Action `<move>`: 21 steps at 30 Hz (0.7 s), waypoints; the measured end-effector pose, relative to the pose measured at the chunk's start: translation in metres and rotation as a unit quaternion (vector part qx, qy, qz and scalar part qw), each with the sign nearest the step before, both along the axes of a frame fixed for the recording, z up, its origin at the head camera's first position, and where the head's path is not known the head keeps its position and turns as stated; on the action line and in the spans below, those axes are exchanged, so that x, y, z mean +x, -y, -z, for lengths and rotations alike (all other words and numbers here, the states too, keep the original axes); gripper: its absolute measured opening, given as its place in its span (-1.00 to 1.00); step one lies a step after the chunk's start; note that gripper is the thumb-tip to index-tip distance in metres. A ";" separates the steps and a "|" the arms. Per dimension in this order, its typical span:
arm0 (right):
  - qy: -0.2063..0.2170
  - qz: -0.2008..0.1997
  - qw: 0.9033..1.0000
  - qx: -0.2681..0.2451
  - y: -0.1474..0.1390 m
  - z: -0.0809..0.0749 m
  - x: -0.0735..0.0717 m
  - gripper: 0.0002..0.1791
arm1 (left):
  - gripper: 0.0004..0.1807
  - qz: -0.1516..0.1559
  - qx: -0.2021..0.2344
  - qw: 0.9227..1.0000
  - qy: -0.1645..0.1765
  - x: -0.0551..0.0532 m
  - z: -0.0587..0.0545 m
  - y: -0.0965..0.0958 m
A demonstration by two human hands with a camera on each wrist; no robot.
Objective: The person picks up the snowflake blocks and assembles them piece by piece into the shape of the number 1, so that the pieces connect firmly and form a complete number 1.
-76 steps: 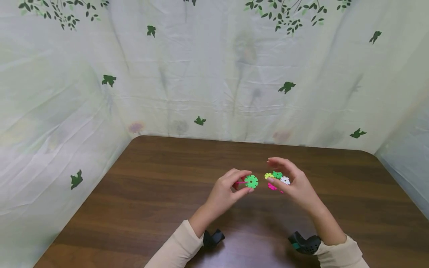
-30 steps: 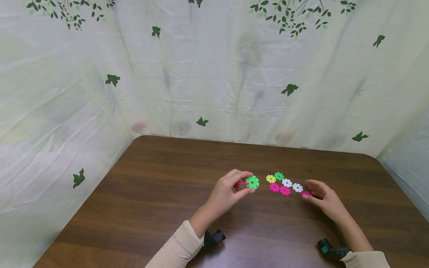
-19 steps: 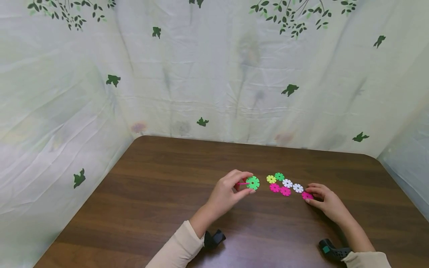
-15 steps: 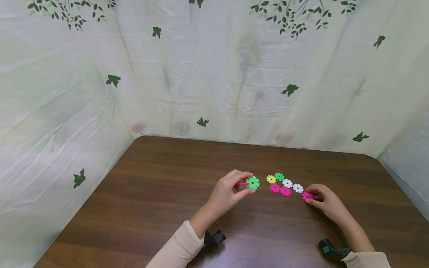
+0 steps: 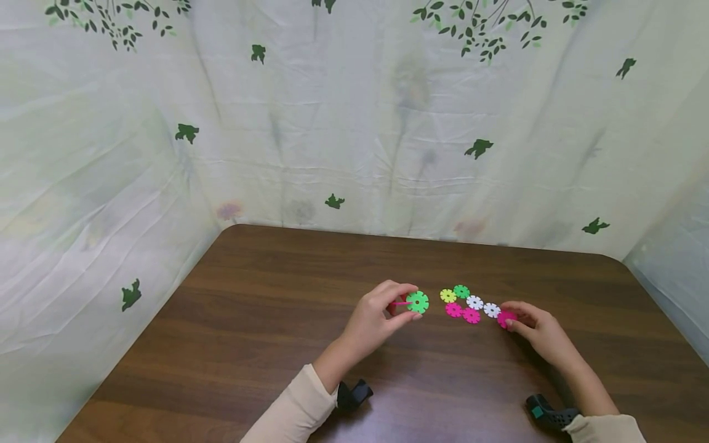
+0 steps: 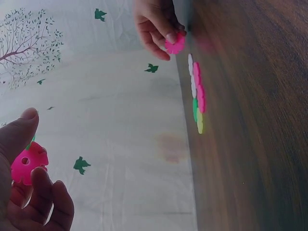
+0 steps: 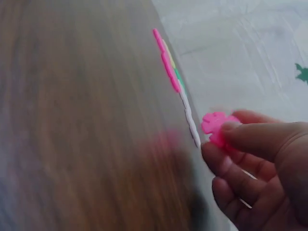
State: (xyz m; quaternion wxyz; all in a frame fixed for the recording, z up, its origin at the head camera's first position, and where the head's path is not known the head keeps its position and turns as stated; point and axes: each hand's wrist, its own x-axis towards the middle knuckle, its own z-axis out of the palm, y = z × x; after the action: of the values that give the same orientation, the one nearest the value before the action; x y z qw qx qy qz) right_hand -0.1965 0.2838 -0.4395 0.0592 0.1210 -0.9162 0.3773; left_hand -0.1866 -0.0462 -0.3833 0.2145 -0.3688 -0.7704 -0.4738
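My left hand (image 5: 372,311) holds a green notched disc (image 5: 421,306) by its edges, with index finger above and thumb below. A pink notched disc (image 6: 36,155) sits crosswise to it in the same grip. On the right, my right hand (image 5: 543,332) pinches another pink notched disc (image 7: 211,123) between thumb and fingers, just above the table at the right end of a row. In that row lie a yellow disc (image 5: 445,297), a green disc (image 5: 457,293), two white discs (image 5: 488,313) and two pink discs (image 5: 468,319), flat and close together.
The discs lie on a brown wooden table (image 5: 249,332) with rounded far corners. Behind it hangs a pale curtain (image 5: 354,123) with leaf and bird prints. Black wrist devices (image 5: 351,394) are strapped to both forearms.
My right hand moved rightward off the row to the end pink disc and took hold of it. The disc is now lifted and slightly left. The left hand has kept its grip.
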 end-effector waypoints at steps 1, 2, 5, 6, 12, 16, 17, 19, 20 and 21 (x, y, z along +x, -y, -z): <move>-0.003 0.000 1.000 -0.005 0.001 -0.001 0.000 -0.68 | -0.57 0.000 0.000 1.000 0.001 0.000 0.000 0.000; -0.007 0.002 1.000 -0.009 0.003 -0.003 0.001 -0.68 | -0.58 0.000 -0.001 1.000 0.003 0.000 0.000 0.000; -0.015 0.009 0.999 -0.040 0.008 -0.008 0.002 -0.71 | -0.58 0.000 -0.003 1.000 0.004 0.001 0.000 0.000; -0.019 0.009 0.998 -0.052 0.010 -0.010 0.003 -0.72 | -0.58 0.000 -0.003 1.000 0.003 0.000 0.000 0.000; -0.055 -0.006 0.993 -0.107 0.024 -0.026 0.008 -0.75 | -0.59 -0.001 -0.006 1.000 -0.002 0.000 0.000 0.000; -0.069 -0.024 0.989 -0.127 0.035 -0.039 0.010 -0.77 | -0.58 -0.004 -0.008 1.000 -0.007 0.000 0.000 0.000; -0.072 -0.029 0.988 -0.134 0.038 -0.042 0.011 -0.78 | -0.58 -0.003 -0.008 1.000 -0.008 0.000 0.000 0.000; -0.076 -0.039 0.985 -0.148 0.045 -0.048 0.011 -0.80 | -0.58 -0.003 -0.008 1.000 -0.008 0.000 0.000 0.000; -0.077 -0.045 0.984 -0.155 0.048 -0.051 0.011 -0.81 | -0.59 -0.002 -0.008 1.000 -0.007 0.000 0.000 0.000; -0.077 -0.051 0.983 -0.161 0.052 -0.054 0.012 -0.81 | -0.59 -0.001 -0.007 1.000 -0.005 0.000 0.000 0.000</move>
State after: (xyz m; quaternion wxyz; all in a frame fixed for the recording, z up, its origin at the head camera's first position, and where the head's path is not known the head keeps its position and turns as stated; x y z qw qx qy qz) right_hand -0.1848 0.2320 -0.3860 0.1296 0.1849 -0.8287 0.5122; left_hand -0.1862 -0.0461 -0.3830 0.2158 -0.3718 -0.7730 -0.4665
